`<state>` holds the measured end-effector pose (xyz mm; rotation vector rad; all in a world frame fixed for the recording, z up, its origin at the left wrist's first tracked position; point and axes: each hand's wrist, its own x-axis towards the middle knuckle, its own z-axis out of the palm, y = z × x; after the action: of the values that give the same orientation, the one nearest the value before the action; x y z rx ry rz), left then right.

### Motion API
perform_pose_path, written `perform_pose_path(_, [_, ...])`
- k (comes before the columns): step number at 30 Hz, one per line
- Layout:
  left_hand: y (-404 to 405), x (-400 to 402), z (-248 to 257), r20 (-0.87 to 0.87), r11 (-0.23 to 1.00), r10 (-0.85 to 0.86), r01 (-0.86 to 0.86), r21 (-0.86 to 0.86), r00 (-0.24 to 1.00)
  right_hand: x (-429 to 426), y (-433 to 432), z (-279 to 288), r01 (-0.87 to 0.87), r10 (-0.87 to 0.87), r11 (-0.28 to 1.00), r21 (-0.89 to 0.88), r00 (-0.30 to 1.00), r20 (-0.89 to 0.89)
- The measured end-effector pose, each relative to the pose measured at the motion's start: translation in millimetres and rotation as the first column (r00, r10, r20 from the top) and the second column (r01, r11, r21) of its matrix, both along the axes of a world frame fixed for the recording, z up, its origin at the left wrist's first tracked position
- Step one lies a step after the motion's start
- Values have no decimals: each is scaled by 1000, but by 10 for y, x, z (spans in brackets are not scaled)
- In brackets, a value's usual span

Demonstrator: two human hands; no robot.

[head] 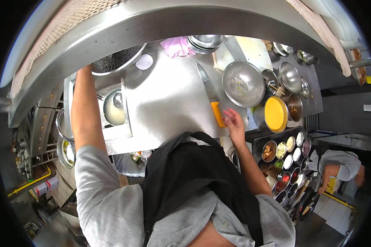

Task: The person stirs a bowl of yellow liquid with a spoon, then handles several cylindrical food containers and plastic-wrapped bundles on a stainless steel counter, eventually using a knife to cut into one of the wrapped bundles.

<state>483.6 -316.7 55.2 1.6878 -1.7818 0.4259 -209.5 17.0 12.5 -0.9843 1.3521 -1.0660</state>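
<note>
My right hand hovers at the counter's front edge with nothing in it, its fingers loosely apart. Just left of the fingertips lies a chef's knife with a yellow handle, blade pointing away from me. My left forearm reaches up to a large metal basin with dark, grainy-looking contents; the hand itself is out of view behind the steel shelf edge. A white disc rests by the basin. Below it, a pot of pale liquid with a ladle sits in the sink. A perforated metal bowl stands beyond the knife.
A steel shelf spans the top. Stacked metal bowls, a pink cloth and a cutting board lie at the back. To the right are a pot of yellow sauce, several ingredient containers and another person.
</note>
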Motion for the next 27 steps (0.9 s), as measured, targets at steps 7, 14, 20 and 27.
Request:
perform_pose_path(7, [180,-46,36,-34,999,11,-10,30,999,-35,70,-84,-10,9,1000,-30,999,-33])
perform_pose_path(14, [356,-148,-114,-48,999,29,-28,26,998,-64,19,-73,-20,17,999,-48,998,-58])
perform_pose_path(20, [431,-73,-78,-120,995,-22,33,90,993,-25,78,-38,-40,42,999,26,997,-62])
perform_pose_path(27, [635,-151,-140,-106,996,3,6,87,994,-51,183,-72,-46,46,999,4,995,-83])
